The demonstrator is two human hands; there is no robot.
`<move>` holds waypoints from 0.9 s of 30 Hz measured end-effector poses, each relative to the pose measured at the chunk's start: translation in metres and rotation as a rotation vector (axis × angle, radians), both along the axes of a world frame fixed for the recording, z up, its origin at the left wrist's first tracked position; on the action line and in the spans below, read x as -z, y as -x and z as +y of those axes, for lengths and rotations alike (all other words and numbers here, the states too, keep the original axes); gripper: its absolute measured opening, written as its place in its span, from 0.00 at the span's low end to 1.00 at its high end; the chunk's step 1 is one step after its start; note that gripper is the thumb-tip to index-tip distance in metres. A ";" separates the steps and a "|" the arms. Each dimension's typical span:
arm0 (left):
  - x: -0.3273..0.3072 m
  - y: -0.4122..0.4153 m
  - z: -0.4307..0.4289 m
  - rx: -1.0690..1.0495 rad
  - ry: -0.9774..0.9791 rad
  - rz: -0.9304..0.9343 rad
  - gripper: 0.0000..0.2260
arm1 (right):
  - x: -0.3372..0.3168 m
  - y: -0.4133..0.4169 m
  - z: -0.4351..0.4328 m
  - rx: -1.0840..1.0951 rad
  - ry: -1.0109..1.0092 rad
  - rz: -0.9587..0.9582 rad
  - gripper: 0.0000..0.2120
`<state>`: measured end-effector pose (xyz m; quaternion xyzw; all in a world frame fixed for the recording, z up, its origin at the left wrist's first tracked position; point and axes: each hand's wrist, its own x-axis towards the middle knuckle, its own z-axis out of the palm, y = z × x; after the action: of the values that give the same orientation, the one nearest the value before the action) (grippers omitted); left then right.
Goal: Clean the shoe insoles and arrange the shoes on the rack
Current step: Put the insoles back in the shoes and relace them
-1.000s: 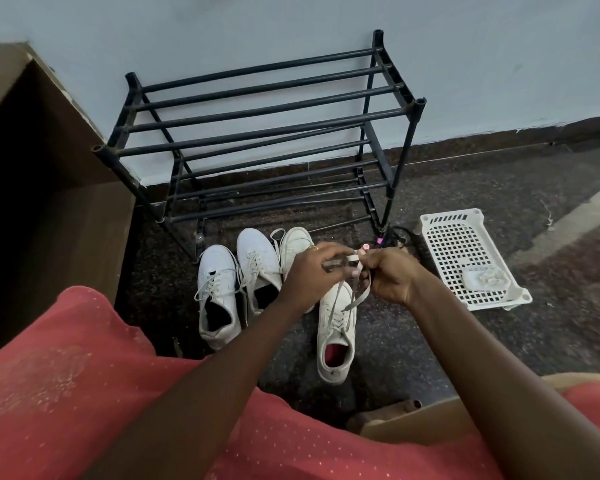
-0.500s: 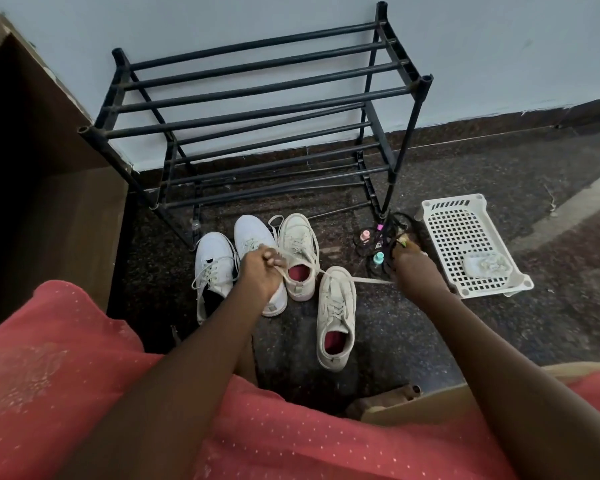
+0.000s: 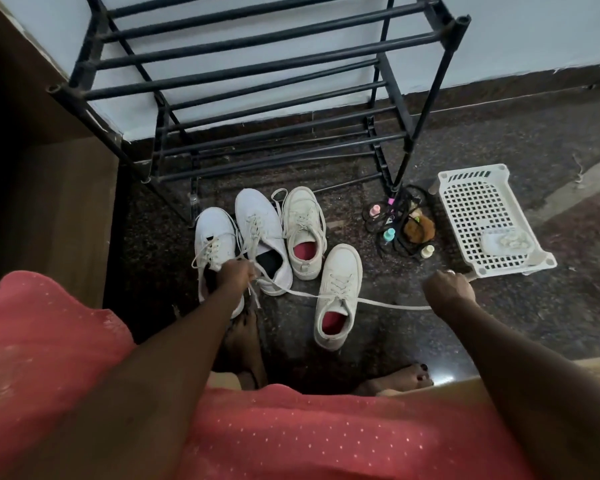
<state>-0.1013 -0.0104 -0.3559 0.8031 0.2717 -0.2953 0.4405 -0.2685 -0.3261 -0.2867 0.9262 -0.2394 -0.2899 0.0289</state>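
Several white sneakers lie on the dark floor before a black metal shoe rack (image 3: 257, 67). Two on the left have dark insides (image 3: 262, 233); two on the right show red insoles, one behind (image 3: 303, 233) and one nearer me (image 3: 338, 292). A white shoelace (image 3: 388, 304) stretches taut across the nearer red-insole shoe. My left hand (image 3: 234, 273) grips one end of it above the leftmost sneaker (image 3: 213, 244). My right hand (image 3: 449, 289) grips the other end, out to the right near the tray.
A white perforated plastic tray (image 3: 478, 209) holding a pale cloth (image 3: 506, 242) sits at right. Small bottles with coloured caps (image 3: 388, 233) and a brown brush (image 3: 420, 228) lie among black cords by the rack's right leg. A brown cabinet (image 3: 49, 202) stands left. My bare feet are below.
My hands have drawn apart, left going left and right going right, stretching the shoelace out straight. The camera has tilted lower and closer to the floor.
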 end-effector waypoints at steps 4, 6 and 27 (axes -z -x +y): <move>0.008 0.034 -0.025 0.580 -0.512 -0.332 0.17 | 0.022 -0.006 0.022 0.002 -0.073 -0.008 0.16; 0.006 0.050 -0.043 0.829 -0.363 -0.543 0.17 | 0.033 -0.012 0.040 0.025 -0.127 -0.033 0.16; 0.032 0.092 -0.085 0.815 -0.236 -0.429 0.07 | 0.086 -0.018 0.094 -0.005 -0.189 -0.196 0.13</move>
<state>-0.1936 -0.0957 -0.3877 0.9316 -0.1311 -0.2386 0.2408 -0.2507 -0.2326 -0.3729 0.9492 -0.2105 -0.2191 -0.0814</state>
